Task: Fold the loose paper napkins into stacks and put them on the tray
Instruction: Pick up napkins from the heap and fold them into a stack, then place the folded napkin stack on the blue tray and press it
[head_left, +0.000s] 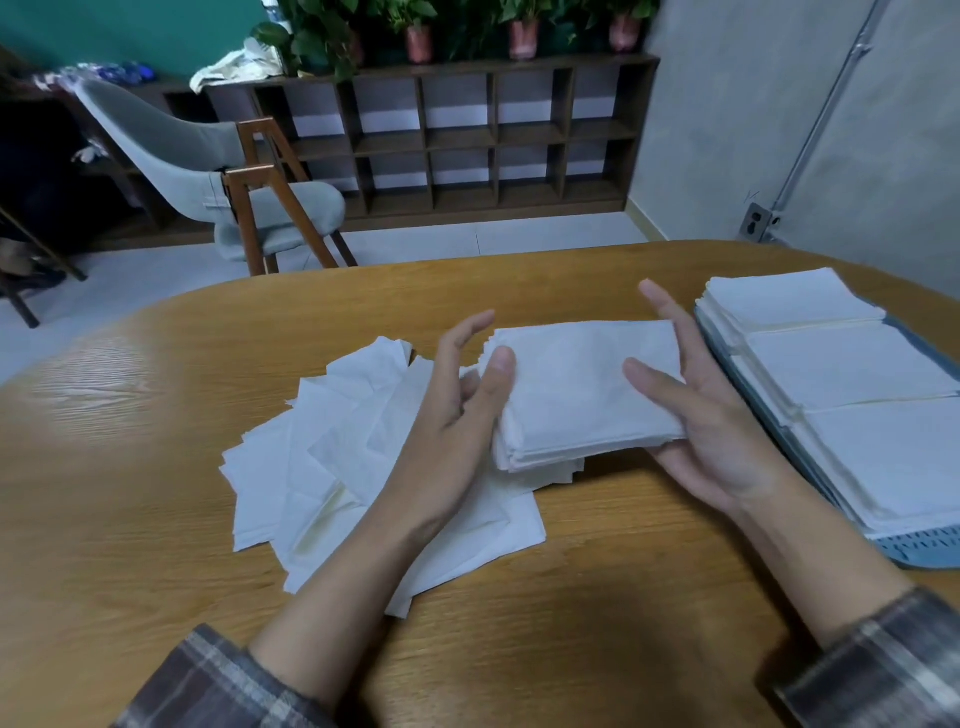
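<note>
Napkins (322, 467) lie loose and overlapping on the worktop (156, 441), left of centre, partly under our left forearm. Just right of them we hold a folded stack (582, 395) between both hands. The left grip (457, 415) pinches the stack's left edge, with the thumb on top and the forefinger raised clear. We cannot tell whether the other fingers reach beneath. The right grip (711, 415) cradles the right side from below, thumb laid across the top and fingers straight along the far edge. The stack's near left corner overhangs the loose napkins. It seems lifted off the worktop, though the angle leaves that unsure.

At the right edge sits a blue tray (924, 551), near the right grip but apart from it. It carries three piles (852, 364) in a row, touching one another. Plaid sleeves (883, 670) cover both wrists. Beyond the worktop stand a grey chair (208, 156) and a dark shelf (467, 140) with potted plants (522, 31) on top.
</note>
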